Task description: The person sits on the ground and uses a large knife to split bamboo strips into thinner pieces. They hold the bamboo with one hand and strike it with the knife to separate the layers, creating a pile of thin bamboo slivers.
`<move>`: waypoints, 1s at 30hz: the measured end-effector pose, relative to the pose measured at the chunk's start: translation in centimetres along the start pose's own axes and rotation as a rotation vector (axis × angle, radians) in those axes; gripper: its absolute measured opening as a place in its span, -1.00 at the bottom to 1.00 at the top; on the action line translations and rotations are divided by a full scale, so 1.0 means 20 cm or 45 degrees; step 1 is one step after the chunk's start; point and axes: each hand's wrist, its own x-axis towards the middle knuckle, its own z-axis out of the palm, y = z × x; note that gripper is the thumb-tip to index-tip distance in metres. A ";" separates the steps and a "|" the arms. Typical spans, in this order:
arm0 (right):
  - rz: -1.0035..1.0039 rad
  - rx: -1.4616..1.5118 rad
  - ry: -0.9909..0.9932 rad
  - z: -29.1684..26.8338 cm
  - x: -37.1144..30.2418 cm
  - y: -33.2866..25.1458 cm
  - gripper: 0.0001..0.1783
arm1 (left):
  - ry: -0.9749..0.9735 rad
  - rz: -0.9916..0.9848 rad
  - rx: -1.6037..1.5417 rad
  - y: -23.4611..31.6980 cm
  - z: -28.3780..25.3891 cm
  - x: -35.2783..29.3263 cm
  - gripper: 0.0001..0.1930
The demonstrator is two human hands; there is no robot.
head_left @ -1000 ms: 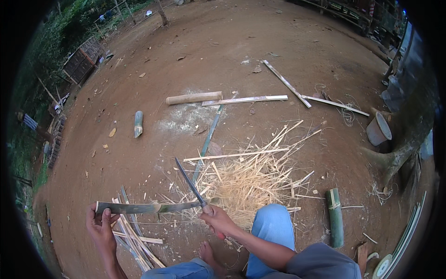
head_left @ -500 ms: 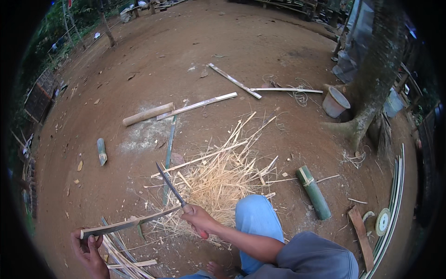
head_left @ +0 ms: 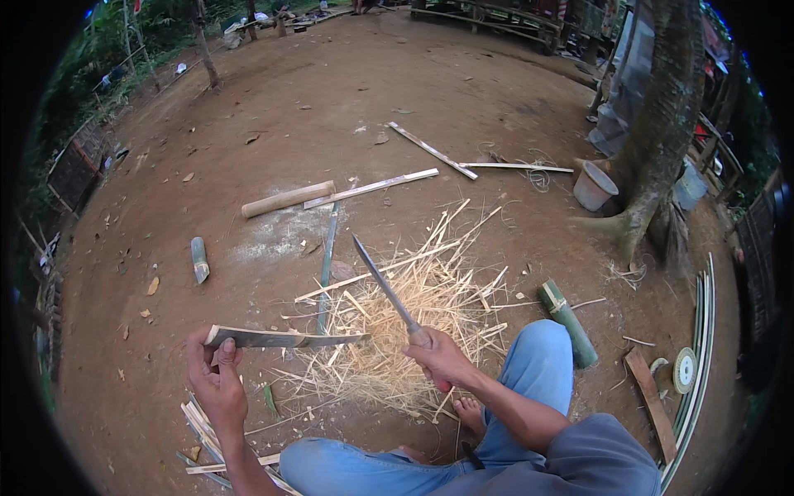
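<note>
My left hand (head_left: 217, 376) pinches one end of a split bamboo strip (head_left: 285, 339), dark on its outer face, which points right over the shavings. My right hand (head_left: 440, 357) is closed round the handle of a long knife (head_left: 385, 283), its blade slanting up and to the left. A gap separates the blade from the strip. Beneath both lies a heap of pale bamboo shavings (head_left: 413, 331) on the dirt, in front of my knees.
A green bamboo section (head_left: 569, 326) lies right of my knee, near a wooden board (head_left: 650, 403) and a round disc (head_left: 684, 370). Long strips (head_left: 699, 347) curve along the right. Farther off are a bamboo pole (head_left: 288, 199), a bucket (head_left: 595, 185) and a tree trunk (head_left: 662, 132).
Both hands have moved up and to the right in view. The strip has come off the knife hand's side, turned nearly level, and the knife now stands apart from it. The view has shifted.
</note>
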 end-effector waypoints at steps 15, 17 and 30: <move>-0.006 0.128 0.060 0.65 -0.68 -0.20 -0.77 | -0.275 0.179 0.130 0.12 -0.48 -0.08 -0.90; -0.027 0.118 0.057 0.52 -0.71 -0.13 -0.80 | -0.245 0.217 0.161 0.25 -0.37 -0.14 -0.92; 0.053 0.081 -0.124 -0.72 -1.12 -0.15 -0.81 | -0.068 0.053 0.165 0.99 0.43 -0.72 -0.88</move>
